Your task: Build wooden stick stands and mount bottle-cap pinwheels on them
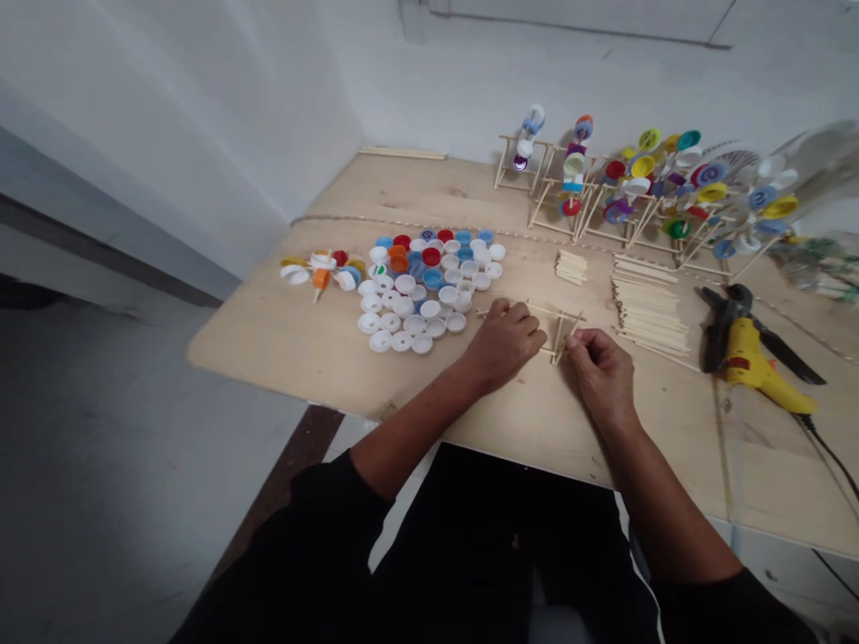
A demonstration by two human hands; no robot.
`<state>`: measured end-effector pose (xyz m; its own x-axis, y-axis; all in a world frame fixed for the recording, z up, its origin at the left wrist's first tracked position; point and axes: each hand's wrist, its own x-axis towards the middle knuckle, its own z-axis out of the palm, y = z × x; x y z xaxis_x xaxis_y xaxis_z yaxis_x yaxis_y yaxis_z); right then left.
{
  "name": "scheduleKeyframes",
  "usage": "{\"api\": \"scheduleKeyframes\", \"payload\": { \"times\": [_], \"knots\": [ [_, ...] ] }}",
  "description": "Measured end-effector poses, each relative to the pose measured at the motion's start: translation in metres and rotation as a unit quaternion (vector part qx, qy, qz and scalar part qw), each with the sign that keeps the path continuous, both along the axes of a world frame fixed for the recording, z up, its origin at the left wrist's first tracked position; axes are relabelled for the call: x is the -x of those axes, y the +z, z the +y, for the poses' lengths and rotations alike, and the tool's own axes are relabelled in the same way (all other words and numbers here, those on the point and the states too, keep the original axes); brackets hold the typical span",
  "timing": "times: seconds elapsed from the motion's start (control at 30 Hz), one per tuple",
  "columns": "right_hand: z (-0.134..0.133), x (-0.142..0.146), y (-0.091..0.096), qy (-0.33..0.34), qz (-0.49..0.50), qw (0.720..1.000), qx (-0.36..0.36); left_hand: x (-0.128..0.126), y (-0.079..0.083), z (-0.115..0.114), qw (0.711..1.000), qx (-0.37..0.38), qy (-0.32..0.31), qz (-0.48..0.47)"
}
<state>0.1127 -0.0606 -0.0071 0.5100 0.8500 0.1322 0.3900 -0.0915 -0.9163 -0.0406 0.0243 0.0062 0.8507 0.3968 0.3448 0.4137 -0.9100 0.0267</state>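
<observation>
A small frame of thin wooden sticks (558, 327) lies on the wooden table (295, 340) in front of me. My left hand (505, 340) is curled, fingers closed down on the frame's left part. My right hand (602, 368) is closed in a pinch on the frame's right end. Both forearms reach in from the bottom of the view. The parts of the sticks under my fingers are hidden.
Several coloured and white bottle caps (429, 286) lie to the left. Loose stick piles (648, 304) and a yellow glue gun (755, 358) lie to the right. Finished stick stands with caps (644, 192) line the back. The table edge runs near my body.
</observation>
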Motion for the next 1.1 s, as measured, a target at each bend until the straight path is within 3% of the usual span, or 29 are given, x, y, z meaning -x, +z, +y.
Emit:
{"api": "scheduleKeyframes", "payload": {
  "times": [0.43,0.7,0.9,1.1],
  "knots": [
    [-0.003,-0.004,-0.001,-0.001,0.024,1.0,-0.001,0.01,-0.012,-0.008,0.995,0.074,0.034,-0.055],
    [-0.025,-0.004,0.002,-0.012,0.035,0.999,-0.001,0.009,-0.012,-0.012,0.993,0.081,0.036,-0.071],
    [-0.036,0.001,-0.002,-0.008,-0.06,0.998,0.01,0.007,-0.014,-0.012,0.992,0.09,0.037,-0.079],
    [-0.03,-0.001,-0.007,0.011,-0.134,0.991,0.004,0.005,-0.019,-0.011,0.992,0.088,0.036,-0.08]
  ]
}}
